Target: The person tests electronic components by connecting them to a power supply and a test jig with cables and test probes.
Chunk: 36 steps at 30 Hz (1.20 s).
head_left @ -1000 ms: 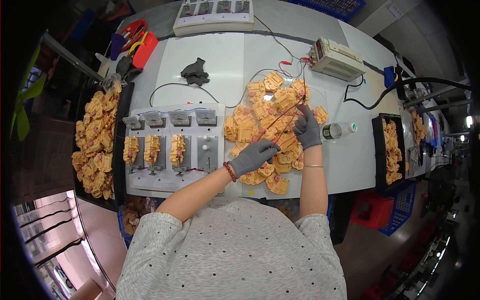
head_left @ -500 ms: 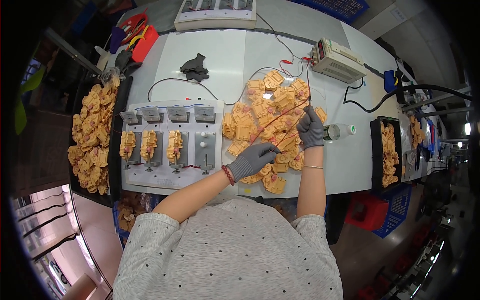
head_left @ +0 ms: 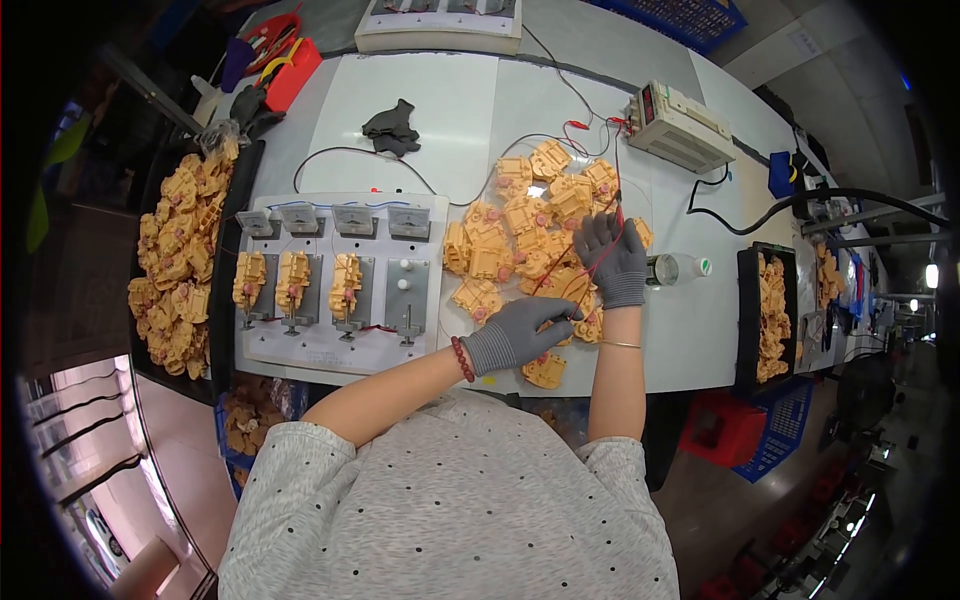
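My left hand [head_left: 520, 333], in a grey glove, is over the near part of a pile of yellow plastic gear housings [head_left: 490, 262]. Its thumb and forefinger close on a thin red wire [head_left: 592, 268]; the exact grip is small in view. To the right, my right hand [head_left: 612, 262], also gloved, has its fingers spread above the pile's right side, the wire running across it. Left of the pile stands a white test board [head_left: 330, 350] with several panel meters [head_left: 354, 220]. Three housings [head_left: 346, 283] sit on its stations; the rightmost station [head_left: 405, 300] shows a white knob.
A power supply [head_left: 680, 130] with red clips stands at the back right. A clear bottle [head_left: 675, 268] lies beside my right hand. Black trays of housings flank the table, left [head_left: 250, 185] and right [head_left: 745, 330]. A black glove [head_left: 392, 128] and red bin [head_left: 294, 75] lie farther back.
My right hand has opened from a closed grip and come slightly nearer. My left hand has moved a little right and nearer. The red wire now hangs across the right hand.
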Tool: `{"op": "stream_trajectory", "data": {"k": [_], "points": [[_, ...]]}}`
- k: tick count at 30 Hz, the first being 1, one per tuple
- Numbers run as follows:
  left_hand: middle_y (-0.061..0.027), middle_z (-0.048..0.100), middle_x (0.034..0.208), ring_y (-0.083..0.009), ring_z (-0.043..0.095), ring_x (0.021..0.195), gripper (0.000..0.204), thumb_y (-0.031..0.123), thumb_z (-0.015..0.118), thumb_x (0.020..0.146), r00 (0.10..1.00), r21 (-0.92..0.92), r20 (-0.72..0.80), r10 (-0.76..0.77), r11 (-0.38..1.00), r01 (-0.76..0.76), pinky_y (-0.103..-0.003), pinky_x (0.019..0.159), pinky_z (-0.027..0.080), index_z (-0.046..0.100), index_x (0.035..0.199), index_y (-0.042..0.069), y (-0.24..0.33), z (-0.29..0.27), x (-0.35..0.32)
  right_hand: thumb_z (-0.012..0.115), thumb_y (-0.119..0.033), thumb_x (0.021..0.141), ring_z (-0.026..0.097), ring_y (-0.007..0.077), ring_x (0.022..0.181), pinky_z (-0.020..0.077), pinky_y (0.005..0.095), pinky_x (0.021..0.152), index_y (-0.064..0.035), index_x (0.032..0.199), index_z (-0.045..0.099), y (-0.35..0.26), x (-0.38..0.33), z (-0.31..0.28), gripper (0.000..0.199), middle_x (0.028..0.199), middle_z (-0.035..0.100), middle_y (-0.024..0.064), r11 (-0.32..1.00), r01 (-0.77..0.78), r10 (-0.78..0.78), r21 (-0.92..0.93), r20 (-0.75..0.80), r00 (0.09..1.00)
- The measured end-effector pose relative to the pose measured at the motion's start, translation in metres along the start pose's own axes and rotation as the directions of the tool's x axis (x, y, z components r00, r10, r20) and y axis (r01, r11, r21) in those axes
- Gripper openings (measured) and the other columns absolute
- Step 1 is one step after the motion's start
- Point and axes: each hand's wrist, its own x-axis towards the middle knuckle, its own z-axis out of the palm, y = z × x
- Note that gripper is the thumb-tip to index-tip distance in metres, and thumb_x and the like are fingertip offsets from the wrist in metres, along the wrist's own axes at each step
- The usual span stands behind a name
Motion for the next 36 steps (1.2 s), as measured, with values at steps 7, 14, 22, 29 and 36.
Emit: {"op": "stream_trajectory", "data": {"k": [7,14,22,29,36], "points": [[-0.0104,0.057,0.104,-0.0254,0.056,0.100,0.032,0.023,0.057,0.086,0.988,0.248,-0.126,0.084,0.968,-0.051,-0.034,0.088,0.044,0.055,0.115,0.009,-0.001,-0.011,-0.011,0.049,-0.022,0.092,0.059,0.0174,0.082,0.0423,0.0365,0.085,0.0011,0.103,0.057,-0.075,0.018,0.017,0.027,0.084,0.062,0.0039,0.972,0.178,-0.211,0.153,0.244,0.947],[-0.0118,0.059,0.101,-0.0262,0.057,0.097,0.027,0.024,0.056,0.087,0.992,0.179,-0.016,-0.128,0.975,0.129,-0.035,0.085,0.045,0.058,0.109,0.007,-0.020,-0.030,-0.025,0.044,-0.026,0.095,0.031,0.0042,0.052,0.0296,0.0240,0.054,-0.0010,0.109,0.057,-0.164,0.058,0.070,0.031,0.058,0.034,-0.0048,0.913,0.301,-0.195,-0.276,0.352,0.915],[-0.0126,0.062,0.094,-0.0282,0.060,0.090,0.023,0.023,0.053,0.089,0.992,0.178,-0.036,-0.120,0.976,0.125,-0.037,0.080,0.047,0.060,0.103,0.006,-0.026,-0.056,-0.027,0.046,-0.028,0.088,0.060,0.0382,0.087,0.0470,0.0415,0.076,-0.0086,0.111,0.056,-0.154,0.157,0.051,0.031,0.099,0.062,0.0225,-0.599,-0.176,-0.618,-0.781,0.311,0.722],[-0.0113,0.062,0.095,-0.0281,0.058,0.089,0.024,0.023,0.053,0.089,0.976,0.213,-0.094,-0.196,0.954,0.212,-0.038,0.078,0.046,0.060,0.106,0.008,-0.031,-0.083,-0.030,0.044,-0.021,0.087,0.062,0.0330,0.093,0.0487,0.0424,0.076,-0.0225,0.115,0.056,-0.120,0.200,0.040,0.030,0.099,0.064,0.0151,-0.767,-0.434,-0.526,-0.473,0.076,0.847],[-0.0092,0.061,0.098,-0.0266,0.058,0.092,0.024,0.023,0.052,0.089,0.951,0.160,-0.016,-0.309,0.938,0.307,-0.037,0.082,0.045,0.059,0.107,0.009,-0.013,-0.100,-0.019,0.052,-0.015,0.081,0.060,0.0283,0.100,0.0482,0.0404,0.078,-0.0201,0.116,0.056,-0.101,0.223,0.007,0.036,0.109,0.062,0.0121,-0.838,-0.453,-0.385,-0.305,-0.259,0.886]]}}
